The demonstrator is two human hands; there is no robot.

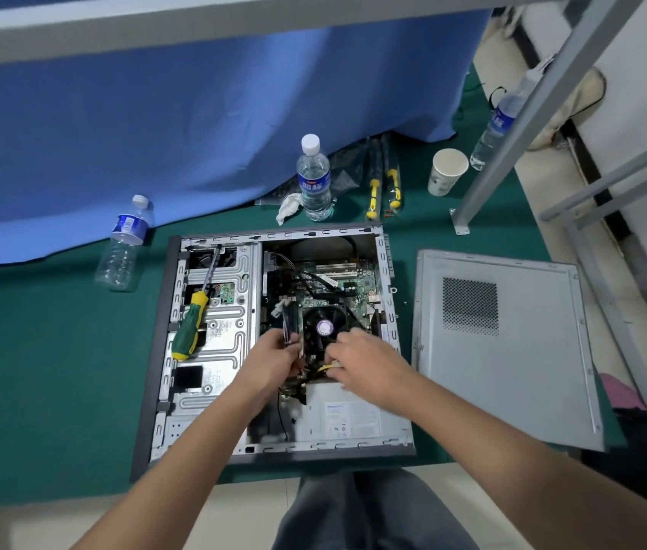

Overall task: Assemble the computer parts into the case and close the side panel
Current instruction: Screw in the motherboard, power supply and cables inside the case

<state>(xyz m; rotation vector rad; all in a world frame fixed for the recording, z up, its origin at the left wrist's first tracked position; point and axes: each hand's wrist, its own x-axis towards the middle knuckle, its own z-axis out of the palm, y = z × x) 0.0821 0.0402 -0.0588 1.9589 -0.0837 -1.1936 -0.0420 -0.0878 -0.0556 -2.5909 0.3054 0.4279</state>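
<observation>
from the head view, the open computer case [274, 343] lay flat on the green counter [55, 371], its side panel [508, 343] off and lying just beside it to the right. the left hand [274, 359] reached inside by the fan [323, 327], fingers curled round a small dark part that was hard to make out. the right hand [365, 361] pinched a yellow connector [327, 368] just above the power supply [353, 418]. a green and yellow screwdriver [192, 315] rested on the case's drive cage. water bottles [313, 180] and a paper cup [446, 170] stood behind.
</observation>
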